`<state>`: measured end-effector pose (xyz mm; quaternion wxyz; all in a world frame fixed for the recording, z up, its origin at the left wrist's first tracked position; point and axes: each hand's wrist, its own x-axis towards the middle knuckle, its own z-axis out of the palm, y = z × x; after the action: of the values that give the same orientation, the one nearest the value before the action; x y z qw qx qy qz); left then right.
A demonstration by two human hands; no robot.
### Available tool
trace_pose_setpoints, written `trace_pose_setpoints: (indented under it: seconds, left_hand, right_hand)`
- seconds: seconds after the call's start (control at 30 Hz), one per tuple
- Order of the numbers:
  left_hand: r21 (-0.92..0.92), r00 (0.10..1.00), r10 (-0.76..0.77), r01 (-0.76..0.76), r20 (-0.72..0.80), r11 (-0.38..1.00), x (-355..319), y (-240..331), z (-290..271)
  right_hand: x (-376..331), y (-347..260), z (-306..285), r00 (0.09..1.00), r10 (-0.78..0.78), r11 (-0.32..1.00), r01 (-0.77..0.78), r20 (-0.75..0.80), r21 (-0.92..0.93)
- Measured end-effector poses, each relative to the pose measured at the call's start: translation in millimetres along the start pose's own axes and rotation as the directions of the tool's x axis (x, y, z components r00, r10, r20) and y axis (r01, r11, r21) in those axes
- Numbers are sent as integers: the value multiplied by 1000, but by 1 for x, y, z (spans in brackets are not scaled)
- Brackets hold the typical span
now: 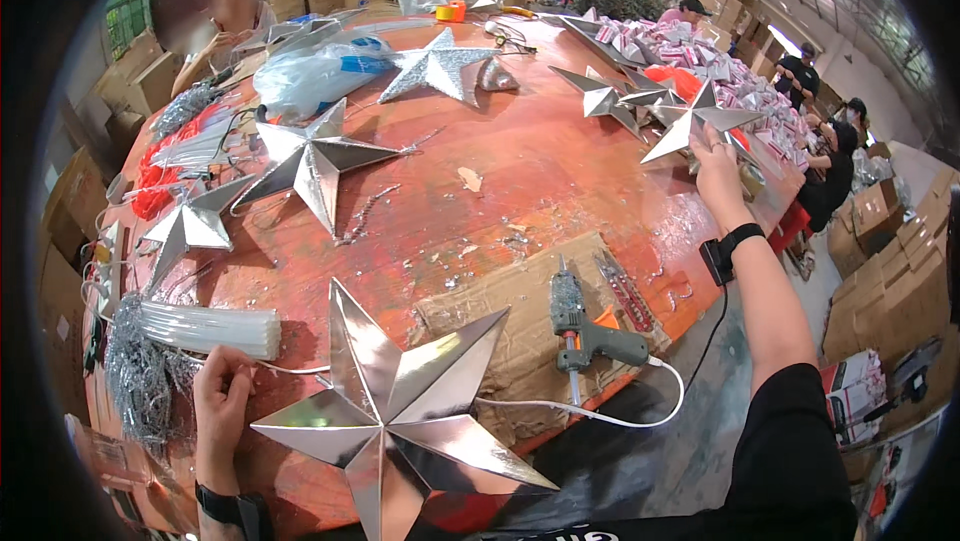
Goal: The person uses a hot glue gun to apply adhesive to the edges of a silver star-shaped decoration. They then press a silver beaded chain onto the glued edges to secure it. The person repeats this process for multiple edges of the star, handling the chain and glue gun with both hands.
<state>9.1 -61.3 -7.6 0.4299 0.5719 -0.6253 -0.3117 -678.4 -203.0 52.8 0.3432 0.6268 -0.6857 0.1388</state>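
At the far right of the table, my right hand (718, 176) reaches out with its fingers closed on a shiny silver five-pointed star (685, 133). Smaller silver stars (603, 99) lie just beyond it. My left hand (224, 391) rests near the front left, fingers curled in, with no object showing in it. Beside that hand are a bundle of clear glue sticks (215, 329) and a heap of silver tinsel (140, 366). A large mirror-like silver star (385, 421) stands in front of me, between my arms.
A glue gun (590, 326) with a white cord lies on flattened cardboard (480, 326). More silver stars (312, 163), plastic bags (310, 81) and an orange tape roll (451, 11) are on the red table (480, 181). Packets (700, 56) pile up far right. Other people sit and stand beyond.
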Motion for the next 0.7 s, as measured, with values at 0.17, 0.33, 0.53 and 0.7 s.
trace_pose_setpoints:
  seconds: [0.17,0.33,0.53,0.7]
  left_hand:
    - [-3,1000,2,-2,24,1000,3,4,2]
    - [16,1000,11,-11,8,1000,1,3,-2]
    - [8,1000,12,-12,9,1000,2,-1,-1]
    - [25,1000,31,-31,3,999,3,1,0]
  right_hand:
    - [13,8,9,987,151,981,-155,-49,-115]
    - [22,-8,-11,987,118,987,-129,110,100]
    - [17,-1,8,982,151,988,-152,117,3]
    - [19,20,30,949,307,952,-307,73,-7]
